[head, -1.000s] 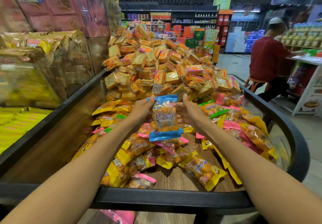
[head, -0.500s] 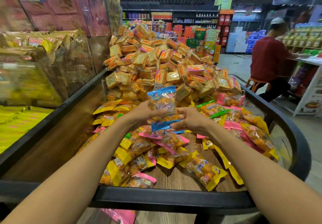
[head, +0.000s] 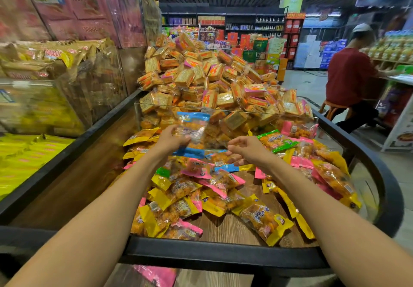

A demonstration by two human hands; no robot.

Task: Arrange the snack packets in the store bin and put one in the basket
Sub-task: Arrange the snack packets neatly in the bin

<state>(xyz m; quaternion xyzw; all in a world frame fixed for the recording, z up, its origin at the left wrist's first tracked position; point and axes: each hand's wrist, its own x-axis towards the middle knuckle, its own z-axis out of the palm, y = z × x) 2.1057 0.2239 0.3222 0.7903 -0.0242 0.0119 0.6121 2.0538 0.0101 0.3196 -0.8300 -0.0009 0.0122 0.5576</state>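
Observation:
A blue-edged snack packet (head: 193, 130) stands upright above the pile, and my left hand (head: 171, 139) grips it by its left side. My right hand (head: 245, 149) hovers just right of it with fingers loosely curled and holds nothing. Below both hands lie several yellow, pink, green and blue snack packets (head: 192, 195) scattered over the wooden floor of the store bin (head: 223, 257), whose black rim runs along the front. No basket shows in the head view.
Behind a clear divider (head: 223, 110) rises a heap of orange cracker packs (head: 210, 81). Clear bins of yellow packs (head: 33, 117) fill the left. A pink packet (head: 156, 274) lies below the front rim. A person in a red shirt (head: 348, 79) sits at the right aisle.
My right hand has let go of the blue-edged packet and drawn back to the right. My left hand keeps the packet and has lifted it toward the clear divider.

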